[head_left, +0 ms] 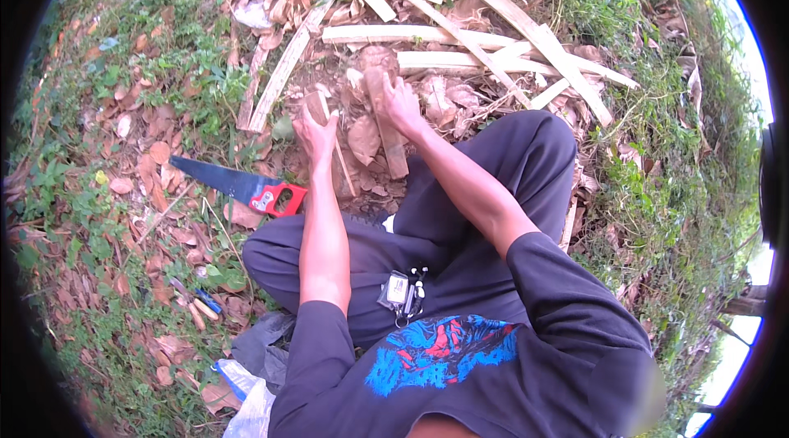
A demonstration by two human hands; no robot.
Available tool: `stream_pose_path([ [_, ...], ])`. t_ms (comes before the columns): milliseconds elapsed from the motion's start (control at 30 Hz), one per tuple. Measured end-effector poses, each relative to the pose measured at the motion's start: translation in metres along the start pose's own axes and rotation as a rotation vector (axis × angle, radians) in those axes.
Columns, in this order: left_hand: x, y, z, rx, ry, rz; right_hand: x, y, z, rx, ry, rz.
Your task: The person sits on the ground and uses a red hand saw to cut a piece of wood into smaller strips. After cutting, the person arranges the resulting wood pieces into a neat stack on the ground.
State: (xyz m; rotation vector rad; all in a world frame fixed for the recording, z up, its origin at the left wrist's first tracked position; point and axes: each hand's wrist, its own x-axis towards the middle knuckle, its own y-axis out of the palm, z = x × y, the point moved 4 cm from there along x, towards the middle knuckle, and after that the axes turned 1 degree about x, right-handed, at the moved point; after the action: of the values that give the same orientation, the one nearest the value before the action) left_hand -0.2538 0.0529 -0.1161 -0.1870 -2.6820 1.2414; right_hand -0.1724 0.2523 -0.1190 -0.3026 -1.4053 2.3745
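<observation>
Both hands grip: left hand (316,130) on a thin upright stick (339,154), right hand (400,103) on a wooden billet (388,130) lying lengthwise away.

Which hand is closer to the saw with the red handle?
The left hand. It grips a thin stick just up and right of the saw lying on the leaves. The right hand is farther right, holding a wooden block upright on the ground.

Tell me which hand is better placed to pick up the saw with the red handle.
Left, probably. The saw lies on the leaves on the person's left, its red handle close beside the left forearm. The left hand holds a thin stick; the right hand grips a wooden block farther away.
</observation>
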Motion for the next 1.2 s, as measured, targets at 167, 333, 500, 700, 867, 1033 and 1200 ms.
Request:
stream_pose_path([
  [167,0.002,0.021,0.014,0.084,-0.034,0.02,-0.027,-0.007,0.008,-0.009,0.108,-0.031],
  [333,-0.013,0.015,-0.001,0.125,-0.065,0.088,-0.035,-0.009,0.006,-0.001,0.147,0.001],
  [500,-0.032,0.005,-0.007,0.154,-0.035,0.143,-0.026,-0.015,-0.005,0.015,0.05,-0.085],
  [700,-0.037,0.002,0.004,0.077,-0.052,0.051,-0.025,-0.025,-0.015,0.057,0.129,0.044],
  [867,-0.036,0.006,0.001,0.08,-0.017,0.138,-0.03,0.008,-0.033,-0.023,0.086,0.043],
  [1033,-0.032,0.009,0.017,0.06,-0.127,0.174,-0.036,-0.002,-0.021,0.02,0.096,0.005],
  [1200,-0.033,0.013,0.017,0.019,-0.139,0.192,-0.033,0.005,-0.033,0.064,0.086,0.015],
])
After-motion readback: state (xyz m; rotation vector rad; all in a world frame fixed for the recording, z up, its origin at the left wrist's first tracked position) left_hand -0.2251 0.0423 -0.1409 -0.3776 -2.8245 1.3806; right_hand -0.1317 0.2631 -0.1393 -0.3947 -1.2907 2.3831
